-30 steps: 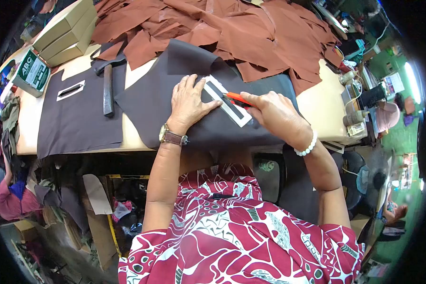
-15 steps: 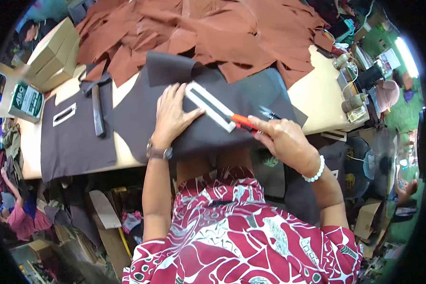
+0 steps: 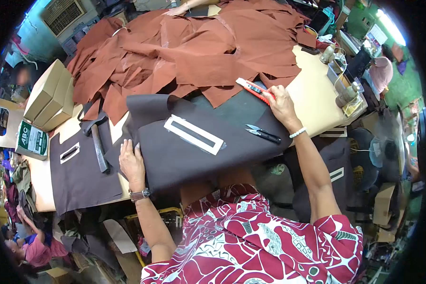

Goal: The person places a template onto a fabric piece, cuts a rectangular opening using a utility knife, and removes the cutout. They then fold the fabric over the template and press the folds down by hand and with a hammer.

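Observation:
In the head view, my right hand is closed around a red utility knife above the far edge of the dark work area. My left hand lies with its fingers stretched out at the left edge of a dark brown fabric piece. A white rectangular frame with a long slot sits on this fabric, between my hands. Near my right wrist rests a pair of thread snips with its blades apart. The fabric's far left corner is folded back in a curl.
Rust-brown fabric pieces are heaped across the table's far side. A hammer lies on another dark panel at left, beside a green ABC tin and cardboard boxes. Small bottles stand at right. Other people are around.
My right hand has lifted the knife off the white frame and moved it away toward the far side. My left hand has slid left and nearer, off the frame. The snips now show fully.

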### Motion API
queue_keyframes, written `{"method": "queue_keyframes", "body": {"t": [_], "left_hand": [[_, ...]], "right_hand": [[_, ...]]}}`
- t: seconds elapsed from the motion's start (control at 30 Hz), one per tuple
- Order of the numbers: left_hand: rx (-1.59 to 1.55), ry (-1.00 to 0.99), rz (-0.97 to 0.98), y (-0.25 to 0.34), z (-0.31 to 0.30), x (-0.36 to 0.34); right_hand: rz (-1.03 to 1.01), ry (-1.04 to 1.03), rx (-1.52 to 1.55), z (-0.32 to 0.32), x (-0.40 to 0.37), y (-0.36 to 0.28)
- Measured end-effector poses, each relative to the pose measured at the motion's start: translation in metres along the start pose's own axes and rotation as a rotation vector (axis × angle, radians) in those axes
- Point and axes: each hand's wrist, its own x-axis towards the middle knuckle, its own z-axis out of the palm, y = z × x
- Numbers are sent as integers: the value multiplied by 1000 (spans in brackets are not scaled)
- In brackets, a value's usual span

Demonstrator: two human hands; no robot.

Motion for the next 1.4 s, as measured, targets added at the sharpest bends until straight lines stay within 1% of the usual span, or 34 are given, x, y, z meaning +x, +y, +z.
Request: {"method": "queue_keyframes", "body": {"t": [0.07, 0.1, 0.13, 0.17, 0.2, 0.23, 0.3, 0.33, 0.37, 0.43, 0.47, 0.5, 0.53, 0.57, 0.63, 0.7, 0.73, 0.77, 0.8, 0.83, 0.87, 0.9, 0.97, 1.0, 1.1, 1.13, 1.17, 1.23, 1.27, 1.37, 1.4], "left_hand": [[-79, 46, 25, -1, -4, 4], [-128, 30, -26, 3, -10, 6], [-177, 16, -77, 10, -19, 11], [-226, 3, -129, 15, -25, 15], [-303, 106, -100, 2, -11, 19], [-434, 136, -88, 0, -12, 24], [-688, 203, -70, -4, -14, 36], [-907, 102, -145, -7, -11, 45], [-1126, 1, -220, -10, -7, 52], [-1511, -257, -360, 32, -53, 50], [-1396, -441, -425, 43, -67, 47], [-1276, -620, -485, 46, -74, 45], [-821, -812, -343, 32, -71, 53], [-683, -779, -198, 5, -38, 56], [-1013, -802, -307, 20, -55, 45], [-1388, -685, -475, 31, -54, 37], [-1572, -612, -553, 33, -53, 36], [-1646, -673, -618, 31, -48, 38], [-1720, -736, -683, 26, -37, 41], [-1794, -799, -748, 21, -25, 42], [-1840, -818, -707, 18, -12, 39], [-1897, -799, -725, 25, -16, 37], [-2009, -785, -764, 54, -35, 27], [-2047, -712, -756, 73, -51, 17], [-1607, -787, -550, 75, -42, 10], [-1417, -802, -446, 80, -45, 12], [-1345, -761, -456, 86, -50, 8], [-1199, -679, -468, 113, -85, 3], [-1399, -596, -517, 106, -55, -1], [-1600, -574, -378, 110, -44, -6], [-1624, -586, -417, 108, -27, -6]], "right_hand": [[-135, 197, -110, -3, -4, -7], [-202, 296, -163, -9, -8, -14], [-190, 318, -164, -21, -16, -30], [-146, 220, -52, -31, -26, -37], [-103, 119, 59, -40, -38, -45], [-62, 16, 170, -46, -50, -50], [2, -235, 137, -55, -71, -58], [-89, -206, 135, -49, -77, -54], [-15, -292, 222, -49, -76, -54], [140, -470, 382, -52, -71, -56], [47, -418, 377, -46, -69, -55], [34, -418, 424, -44, -65, -60], [21, -415, 473, -41, -59, -68], [8, -410, 523, -36, -53, -77], [-52, -474, 723, -15, -39, -94], [-45, -495, 971, 9, -35, -123], [-12, -572, 1038, 20, -33, -134], [21, -649, 1102, 31, -33, -144], [26, -680, 1102, 43, -34, -150], [-28, -643, 1041, 52, -37, -156], [-1, -581, 1093, 53, -40, -160], [30, -520, 1143, 53, -47, -162], [115, -513, 1158, 45, -60, -160], [160, -504, 1161, 39, -67, -157], [236, -471, 1186, 22, -90, -152], [312, -475, 1226, 19, -97, -150], [275, -463, 1200, 15, -100, -152], [199, -435, 1149, 8, -104, -161], [81, -489, 1031, 12, -102, -155], [-3, -752, 990, -1, -86, -174], [-91, -738, 923, 10, -78, -175]]}}
